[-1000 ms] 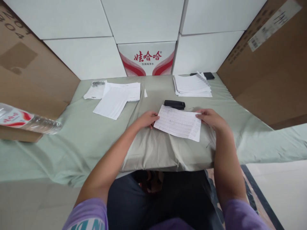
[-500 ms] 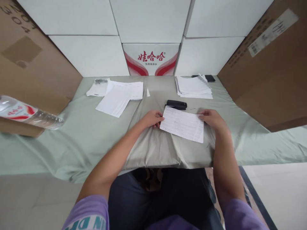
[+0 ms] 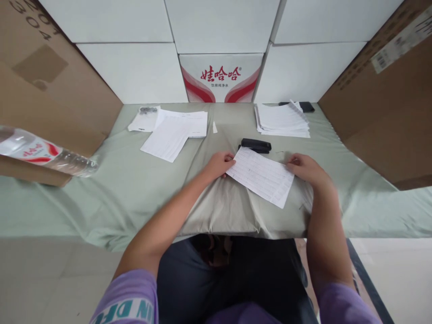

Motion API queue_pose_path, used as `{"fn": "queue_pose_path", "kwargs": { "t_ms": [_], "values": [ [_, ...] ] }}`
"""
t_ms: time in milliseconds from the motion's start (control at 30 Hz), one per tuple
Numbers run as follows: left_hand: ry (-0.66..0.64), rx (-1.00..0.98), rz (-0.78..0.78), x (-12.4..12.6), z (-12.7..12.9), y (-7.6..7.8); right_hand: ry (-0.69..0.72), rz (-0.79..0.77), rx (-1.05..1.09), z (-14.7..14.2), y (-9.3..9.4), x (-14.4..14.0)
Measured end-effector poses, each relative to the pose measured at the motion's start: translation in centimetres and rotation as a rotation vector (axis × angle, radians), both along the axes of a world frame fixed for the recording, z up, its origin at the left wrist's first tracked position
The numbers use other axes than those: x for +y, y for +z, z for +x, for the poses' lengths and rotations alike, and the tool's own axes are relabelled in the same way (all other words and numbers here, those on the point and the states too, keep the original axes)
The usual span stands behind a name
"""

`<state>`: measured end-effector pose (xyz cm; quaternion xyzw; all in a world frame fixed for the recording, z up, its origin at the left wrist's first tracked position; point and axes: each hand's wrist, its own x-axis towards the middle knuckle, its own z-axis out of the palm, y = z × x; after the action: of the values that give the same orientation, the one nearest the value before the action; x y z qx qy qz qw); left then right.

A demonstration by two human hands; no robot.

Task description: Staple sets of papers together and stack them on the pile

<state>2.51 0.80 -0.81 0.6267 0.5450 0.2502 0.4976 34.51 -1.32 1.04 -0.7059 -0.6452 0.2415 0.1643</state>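
Both hands, left hand (image 3: 219, 163) and right hand (image 3: 305, 168), pinch a printed sheet (image 3: 261, 175) by its ends; stapler (image 3: 255, 145) untouched, paper stack (image 3: 282, 120) waiting behind.

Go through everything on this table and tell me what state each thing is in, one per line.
Printed sheet: flat, held at both ends.
Left hand: gripping the sheet's left edge.
Right hand: gripping its right edge.
Stapler: closed, lying behind the sheet.
Paper stack: piled, slightly fanned.
Loose sheets: overlapping, flat.
Water bottle: lying on its side.
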Motion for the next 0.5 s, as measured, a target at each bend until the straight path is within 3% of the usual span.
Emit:
{"fn": "queue_pose_path", "kwargs": {
  "t_ms": [133,200,333,433,500],
  "values": [
    [0.001,-0.019,-0.007,0.2,-0.1,-0.3,-0.247,0.416,-0.144,-2.3,0.5,-0.3],
    [0.0,-0.03,0.001,0.2,-0.2,-0.4,-0.199,0.545,-0.145,-4.0,1.4,-0.2],
    [-0.017,-0.032,0.035,0.2,-0.3,-0.4,0.032,0.597,-0.094,-8.0,4.3,2.1],
    [-0.016,-0.037,0.034,0.1,-0.2,-0.3,0.051,0.637,-0.105,-11.2,5.7,5.8],
    [-0.005,-0.025,0.025,0.2,-0.1,-0.3,0.02,0.628,-0.123,-13.2,5.4,8.7]
  ]
}}
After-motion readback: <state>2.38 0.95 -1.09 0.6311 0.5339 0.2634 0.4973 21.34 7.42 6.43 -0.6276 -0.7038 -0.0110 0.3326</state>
